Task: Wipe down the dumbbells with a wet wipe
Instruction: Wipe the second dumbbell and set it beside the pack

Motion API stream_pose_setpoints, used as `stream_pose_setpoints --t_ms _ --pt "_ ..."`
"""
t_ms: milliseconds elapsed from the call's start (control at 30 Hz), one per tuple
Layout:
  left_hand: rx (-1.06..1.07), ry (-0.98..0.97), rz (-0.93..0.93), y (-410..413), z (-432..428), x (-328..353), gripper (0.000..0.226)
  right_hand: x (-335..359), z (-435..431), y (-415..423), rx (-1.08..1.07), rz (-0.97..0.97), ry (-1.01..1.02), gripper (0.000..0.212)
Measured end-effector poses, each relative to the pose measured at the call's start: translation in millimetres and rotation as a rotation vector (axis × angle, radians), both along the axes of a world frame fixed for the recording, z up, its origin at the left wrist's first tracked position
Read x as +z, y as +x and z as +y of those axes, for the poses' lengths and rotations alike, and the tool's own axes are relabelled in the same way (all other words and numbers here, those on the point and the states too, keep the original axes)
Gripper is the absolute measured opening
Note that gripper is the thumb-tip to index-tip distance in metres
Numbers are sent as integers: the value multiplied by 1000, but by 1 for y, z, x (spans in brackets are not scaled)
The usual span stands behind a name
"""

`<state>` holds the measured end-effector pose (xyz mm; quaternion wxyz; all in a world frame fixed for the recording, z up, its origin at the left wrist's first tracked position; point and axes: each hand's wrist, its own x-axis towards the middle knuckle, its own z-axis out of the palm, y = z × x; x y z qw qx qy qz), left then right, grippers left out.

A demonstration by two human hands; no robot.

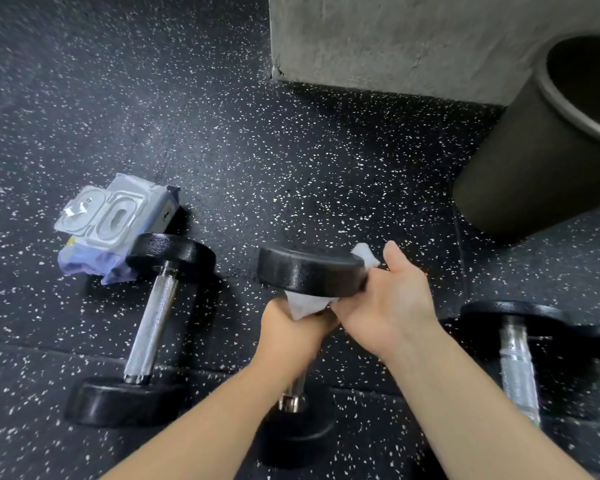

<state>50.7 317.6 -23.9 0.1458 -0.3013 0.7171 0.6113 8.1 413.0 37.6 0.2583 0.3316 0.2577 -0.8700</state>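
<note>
The dumbbell (310, 271) being cleaned stands on end: two black, slightly glossy round heads joined by a bright metal handle, the upper head tipped toward the camera. Whether its lower head rests on the floor (291, 150) I cannot tell. The left hand (291, 330) is wrapped around the handle just beneath the upper head. The right hand (388, 299) clasps the right rim of that head, thumb raised, fingers curled under it with the white wipe (307, 306) pressed against the metal. One crumpled end of the wipe hangs below the head and another pokes out above its right rim.

Left of this dumbbell, a second dumbbell (151, 317) lies on the floor, its far head touching a pale, soft pack of wipes (115, 220) with its lid flipped open. Right of it lies a third dumbbell (516, 362), blurred near the picture's edge. Beyond it, open speckled black rubber floor stretches to a grey concrete block (395, 39), with a dark round bin (541, 161) standing beyond and to the right.
</note>
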Motion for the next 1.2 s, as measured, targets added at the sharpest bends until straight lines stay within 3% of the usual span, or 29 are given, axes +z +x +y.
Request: stream_pose_setpoints --t_ms 100,200,333,533,633,700,767,900,1033,1100,1200 --pt "-23 -12 30 -1 1 -3 30 -7 6 -5 12 -11 8 77" --pt "-35 -29 20 -3 0 -5 30 -2 13 9 1 99 8 79" --pt "-43 -35 -22 -3 -7 -4 22 16 10 31 102 201 -10 52" --pt "-62 -1 1 2 -11 -4 21 -7 -2 0 24 18 31 68" --pt "-104 -187 59 13 -6 -2 16 -12 3 2 43 43 9 74" --pt "-117 -301 124 25 1 3 25 -10 6 6 25 92 -12 75" --pt "-123 -294 177 31 4 0 31 -5 5 9 -4 116 -18 71" --pt "-153 -336 183 20 -8 -5 13 8 -9 23 -35 199 1 62" --pt "-66 -138 233 8 -13 8 22 24 -20 34 -41 294 97 61" --pt "-14 -68 193 5 -8 8 19 20 -17 27 -22 235 108 64" --pt "49 -27 77 2 -3 -2 35 3 -8 5 -45 62 21 72"
